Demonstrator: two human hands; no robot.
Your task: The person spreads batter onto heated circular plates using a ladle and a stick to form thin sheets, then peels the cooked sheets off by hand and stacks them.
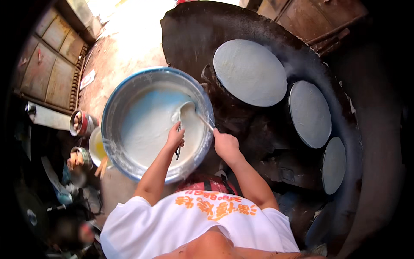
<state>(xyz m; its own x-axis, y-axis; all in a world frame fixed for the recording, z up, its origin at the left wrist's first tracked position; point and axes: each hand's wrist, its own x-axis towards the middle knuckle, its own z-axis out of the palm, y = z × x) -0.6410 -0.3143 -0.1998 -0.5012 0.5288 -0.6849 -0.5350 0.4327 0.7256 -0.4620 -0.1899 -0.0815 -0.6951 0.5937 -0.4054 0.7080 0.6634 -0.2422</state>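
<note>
We see the left hand (pixel 174 137) lowered into a wide, round metal basin with a blue rim (pixel 113 101), its fingers curled around a thin dark handle that hangs down from the fist over the white liquid batter (pixel 148 125) filling the basin. The right hand (pixel 225 146) sits at the basin's right rim, closed around the slim handle of a metal ladle (pixel 186 108) whose bowl, coated in batter, rests in the basin well above the left hand. To the right of the basin we see a broad, black, soot-caked stove top (pixel 258 129) carrying three round flat griddle plates, each spread with a pale layer: the largest one (pixel 250 72) near the top, a middle one (pixel 309 114) and a smaller one (pixel 334 165) lower right. Left of the basin, a small yellow bowl (pixel 97 149) stands just beside its rim.
</note>
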